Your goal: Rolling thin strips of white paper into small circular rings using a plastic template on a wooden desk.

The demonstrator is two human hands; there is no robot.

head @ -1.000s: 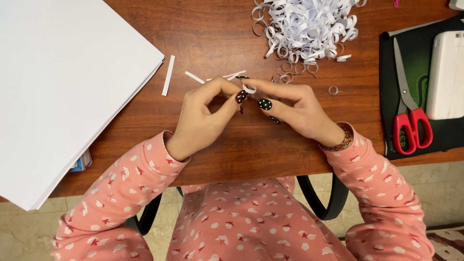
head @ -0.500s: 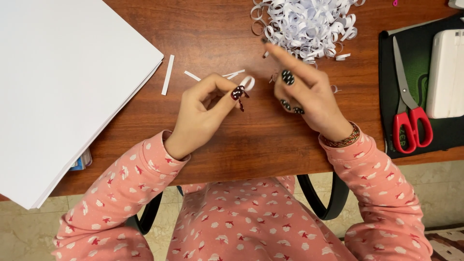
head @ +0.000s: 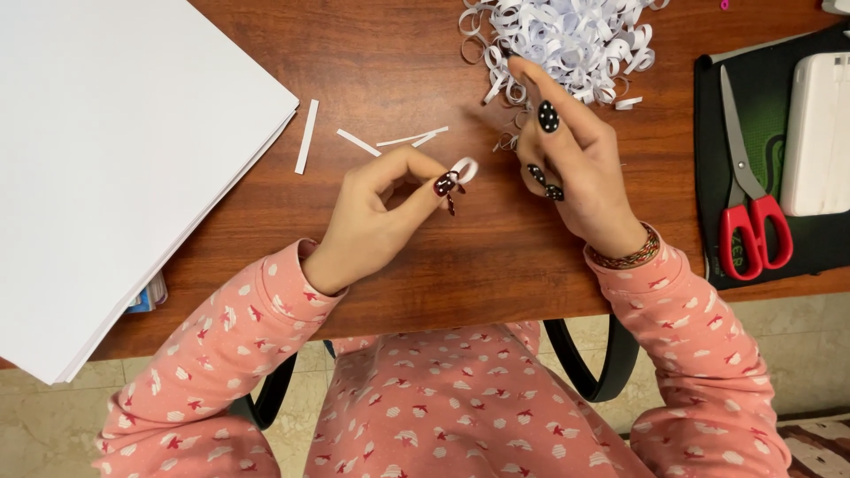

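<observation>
- At the bottom of the frame, two arms in salmon-pink patterned sleeves (head: pixel 221 354) reach up from the person's lap onto the reddish-brown wooden table (head: pixel 398 53)
- Just left of centre, the left hand (head: pixel 381 217) is closed, thumb and forefinger pinching a small white paper ring (head: pixel 464 169) held just above the tabletop
- Right of centre, the right hand (head: pixel 575 168) holds nothing: its forefinger stretches toward the top of the frame, the other fingers curled in; a woven bracelet (head: pixel 624 257) circles the wrist
- Just above the left hand, several loose narrow white paper strips (head: pixel 307 137) lie flat on the wood
- At the far left, a big stack of white paper sheets (head: pixel 106 159) covers the table corner
- At the right edge, red-handled scissors (head: pixel 748 195) and a white rectangular box (head: pixel 819 133) rest on a dark cutting mat (head: pixel 770 133)
- At the top centre, a heap of white curled paper rings (head: pixel 567 40) lies at the right forefinger's tip, whether touching I cannot tell
</observation>
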